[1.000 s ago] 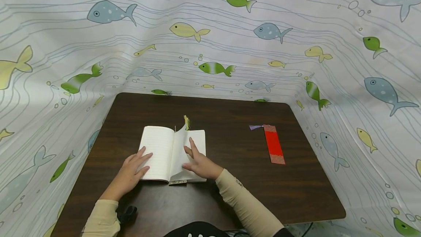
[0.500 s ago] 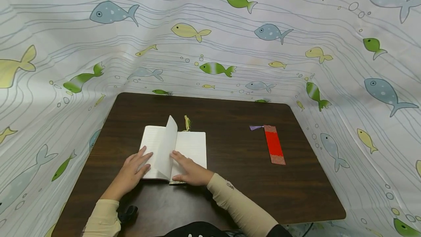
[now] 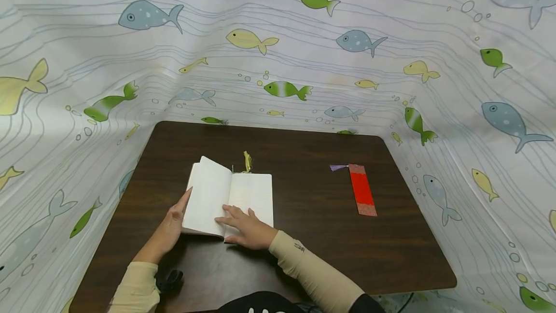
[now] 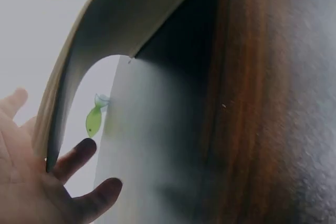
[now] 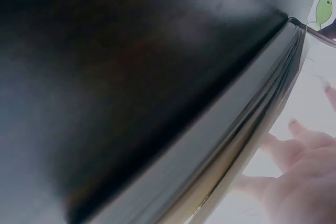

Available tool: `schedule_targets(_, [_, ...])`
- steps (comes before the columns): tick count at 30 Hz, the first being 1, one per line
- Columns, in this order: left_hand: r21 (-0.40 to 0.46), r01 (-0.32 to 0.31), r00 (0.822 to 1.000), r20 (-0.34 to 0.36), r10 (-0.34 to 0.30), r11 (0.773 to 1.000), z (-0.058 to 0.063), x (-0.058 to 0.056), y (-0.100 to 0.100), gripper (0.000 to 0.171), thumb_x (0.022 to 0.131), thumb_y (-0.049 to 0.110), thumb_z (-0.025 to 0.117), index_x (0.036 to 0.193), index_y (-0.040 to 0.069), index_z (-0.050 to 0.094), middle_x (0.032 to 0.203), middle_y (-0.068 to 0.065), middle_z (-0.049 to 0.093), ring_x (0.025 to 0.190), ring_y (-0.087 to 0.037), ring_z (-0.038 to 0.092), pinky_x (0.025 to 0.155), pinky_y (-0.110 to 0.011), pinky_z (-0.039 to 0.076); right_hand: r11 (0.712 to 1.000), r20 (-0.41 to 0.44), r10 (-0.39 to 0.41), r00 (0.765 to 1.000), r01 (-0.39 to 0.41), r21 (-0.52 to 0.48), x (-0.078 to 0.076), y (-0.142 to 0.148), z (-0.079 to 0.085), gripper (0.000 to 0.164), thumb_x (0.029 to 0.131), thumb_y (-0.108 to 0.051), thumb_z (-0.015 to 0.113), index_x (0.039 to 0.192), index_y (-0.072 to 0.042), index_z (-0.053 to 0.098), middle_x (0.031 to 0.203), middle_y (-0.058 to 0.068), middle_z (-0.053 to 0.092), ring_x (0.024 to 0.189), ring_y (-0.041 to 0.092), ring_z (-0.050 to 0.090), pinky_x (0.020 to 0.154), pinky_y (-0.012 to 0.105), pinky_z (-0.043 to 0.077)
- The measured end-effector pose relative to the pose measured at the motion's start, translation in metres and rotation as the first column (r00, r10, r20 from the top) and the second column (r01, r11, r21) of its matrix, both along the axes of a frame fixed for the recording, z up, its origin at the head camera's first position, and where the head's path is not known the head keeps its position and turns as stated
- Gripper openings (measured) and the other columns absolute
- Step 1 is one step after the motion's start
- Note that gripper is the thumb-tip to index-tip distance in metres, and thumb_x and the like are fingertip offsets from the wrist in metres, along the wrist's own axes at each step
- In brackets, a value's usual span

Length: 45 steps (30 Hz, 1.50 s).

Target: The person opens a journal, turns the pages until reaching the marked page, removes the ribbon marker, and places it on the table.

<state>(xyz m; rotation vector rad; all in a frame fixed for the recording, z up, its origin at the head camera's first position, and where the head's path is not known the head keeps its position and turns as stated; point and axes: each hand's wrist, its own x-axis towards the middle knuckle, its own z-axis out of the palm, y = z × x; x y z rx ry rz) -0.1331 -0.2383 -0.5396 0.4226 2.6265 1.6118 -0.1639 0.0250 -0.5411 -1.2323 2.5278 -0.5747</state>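
Note:
An open notebook (image 3: 208, 197) with pale pages lies left of centre in the head view. Its left half tilts up off the table, arched in the left wrist view. My left hand (image 3: 171, 223) holds that half by its outer edge, with fingers reaching underneath in the left wrist view. My right hand (image 3: 249, 228) rests on the right page near the fold, fingers spread. A yellow-green tassel (image 3: 247, 162) sticks out past the notebook's top edge. In the right wrist view the page block (image 5: 226, 145) shows from its lower edge, with the right hand above the paper.
A red bookmark (image 3: 362, 190) with a purple tassel (image 3: 338, 168) lies on the right of the dark wooden table (image 3: 304, 269). Fish-patterned cloth (image 3: 282, 52) hangs around the table's back and sides. A black object (image 3: 170, 281) sits by the left wrist.
The right hand turned a leaf leftward, from standing at the fold to lying on the left side. The left hand went from resting on the left page to holding its edge, now raised.

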Motion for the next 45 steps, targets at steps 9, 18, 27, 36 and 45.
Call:
schedule_targets(9, [-0.205, -0.021, 0.999, 0.025, 0.027, 0.979, 0.004, -0.007, 0.000, 0.050, 0.105, 0.029, 0.038, 0.151, 0.009, 0.032, 0.155, -0.030, 0.019, 0.138, -0.055, 0.014, 0.099, -0.077, 0.015, 0.999, -0.020, 0.042, 0.999, -0.042, 0.030, -0.002, 0.003, 0.001, 0.051, 0.099, -0.039, 0.052, 0.148, -0.033, 0.039, 0.161, -0.002, 0.020, 0.147, 0.020, 0.020, 0.110, 0.062, 0.026])
schedule_targets(18, [-0.342, -0.029, 1.000, -0.006, 0.029, 0.939, 0.000, -0.005, -0.002, 0.052, 0.099, 0.032, 0.055, 0.143, 0.008, 0.043, 0.155, -0.031, 0.018, 0.136, -0.053, 0.019, 0.098, -0.075, 0.023, 0.990, -0.064, -0.035, 0.997, 0.043, 0.137, -0.012, 0.017, -0.004, 0.056, 0.099, -0.031, 0.055, 0.150, -0.023, 0.036, 0.160, 0.004, 0.022, 0.148, 0.023, 0.016, 0.114, 0.055, 0.025])
schedule_targets(27, [-0.344, -0.015, 0.999, -0.039, 0.002, 0.939, -0.004, -0.006, -0.006, 0.052, 0.097, 0.027, 0.060, 0.142, 0.007, 0.045, 0.161, -0.022, 0.006, 0.136, -0.053, 0.015, 0.096, -0.075, 0.024, 0.973, -0.093, -0.096, 0.991, 0.113, 0.200, -0.024, 0.047, -0.011, 0.070, 0.092, -0.034, 0.065, 0.152, -0.017, 0.033, 0.161, 0.010, 0.017, 0.148, 0.029, 0.016, 0.112, 0.057, 0.028])
schedule_targets(36, [-0.368, -0.007, 0.999, -0.039, -0.008, 0.930, -0.004, -0.007, -0.006, 0.052, 0.096, 0.028, 0.061, 0.142, 0.008, 0.047, 0.160, -0.019, 0.012, 0.137, -0.052, 0.018, 0.098, -0.074, 0.024, 0.930, 0.000, -0.253, 0.967, 0.244, 0.275, -0.029, 0.074, -0.006, 0.094, 0.082, -0.041, 0.074, 0.155, -0.011, 0.022, 0.163, 0.004, 0.013, 0.149, 0.024, 0.011, 0.112, 0.060, 0.023])
schedule_targets(45, [-0.387, -0.003, 1.000, -0.013, -0.003, 0.922, -0.004, -0.007, -0.006, 0.054, 0.096, 0.030, 0.061, 0.143, 0.009, 0.045, 0.160, -0.020, 0.014, 0.138, -0.051, 0.019, 0.099, -0.074, 0.025, 0.915, 0.019, -0.311, 0.950, 0.294, 0.277, -0.030, 0.085, -0.003, 0.109, 0.072, -0.042, 0.081, 0.155, -0.009, 0.018, 0.163, 0.005, 0.010, 0.149, 0.026, 0.009, 0.113, 0.063, 0.017])
